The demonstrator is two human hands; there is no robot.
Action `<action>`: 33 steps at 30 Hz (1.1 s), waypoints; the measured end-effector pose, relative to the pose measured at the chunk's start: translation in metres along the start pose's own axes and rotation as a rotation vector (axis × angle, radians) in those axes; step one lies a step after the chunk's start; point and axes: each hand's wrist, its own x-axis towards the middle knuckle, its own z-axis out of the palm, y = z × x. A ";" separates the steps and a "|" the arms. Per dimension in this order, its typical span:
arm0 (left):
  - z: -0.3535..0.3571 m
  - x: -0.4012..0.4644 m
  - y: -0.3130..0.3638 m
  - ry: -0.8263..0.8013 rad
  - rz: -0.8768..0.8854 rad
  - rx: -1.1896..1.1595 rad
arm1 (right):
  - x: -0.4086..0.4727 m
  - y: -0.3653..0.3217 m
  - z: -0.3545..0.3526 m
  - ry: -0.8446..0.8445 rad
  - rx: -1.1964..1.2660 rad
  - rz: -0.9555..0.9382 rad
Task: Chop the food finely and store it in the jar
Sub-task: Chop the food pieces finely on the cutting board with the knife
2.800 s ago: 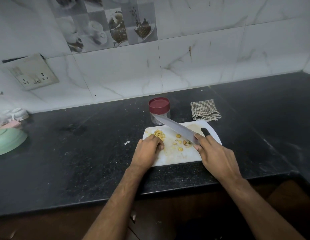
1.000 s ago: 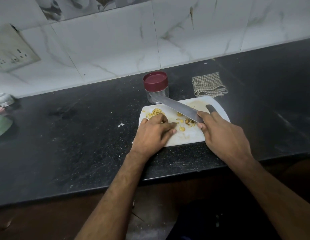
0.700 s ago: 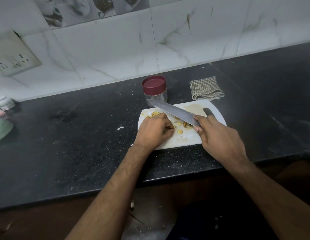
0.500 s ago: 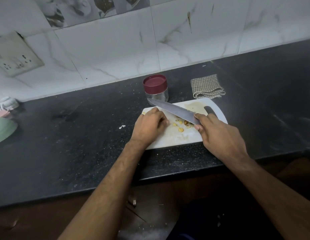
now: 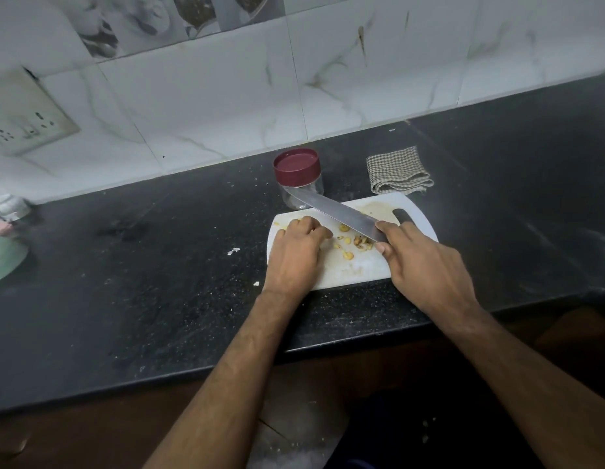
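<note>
On the dark tabletop (image 5: 159, 265), left to right: one green bowl (image 5: 3, 262) at the far edge; one white cutting board (image 5: 355, 269); left hand (image 5: 296, 257), fingers curled over food pieces at the board's left end, the grip itself hidden; several yellow food pieces (image 5: 348, 243), coarsely cut, loose mid-board; one knife (image 5: 338, 214), blade angled above them; right hand (image 5: 426, 269) gripping its handle; one jar (image 5: 298, 177) behind the board, red lid on, apparently unfilled; one checked cloth (image 5: 399, 170). Chopping judged partway; storing not yet begun
</note>
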 end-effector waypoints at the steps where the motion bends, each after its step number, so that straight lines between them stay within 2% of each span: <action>1: 0.002 -0.001 0.002 0.009 0.016 0.044 | 0.000 0.000 0.000 0.002 0.001 0.004; 3: 0.007 -0.002 0.005 0.029 0.019 0.080 | 0.000 0.000 0.001 0.004 -0.002 0.005; 13: 0.010 -0.005 0.004 0.024 -0.019 -0.048 | 0.000 0.000 0.001 -0.004 0.002 0.002; 18: 0.004 -0.015 0.002 0.092 -0.080 -0.067 | 0.000 -0.002 -0.003 -0.020 0.020 0.007; 24: -0.003 -0.029 -0.003 0.062 -0.097 -0.116 | -0.001 -0.004 -0.006 -0.015 0.020 -0.014; 29: -0.002 -0.024 -0.004 0.001 -0.126 -0.314 | -0.007 -0.011 -0.013 -0.008 -0.016 -0.075; 33: -0.002 -0.028 -0.004 -0.020 -0.107 -0.312 | -0.024 -0.027 -0.024 -0.029 0.012 -0.065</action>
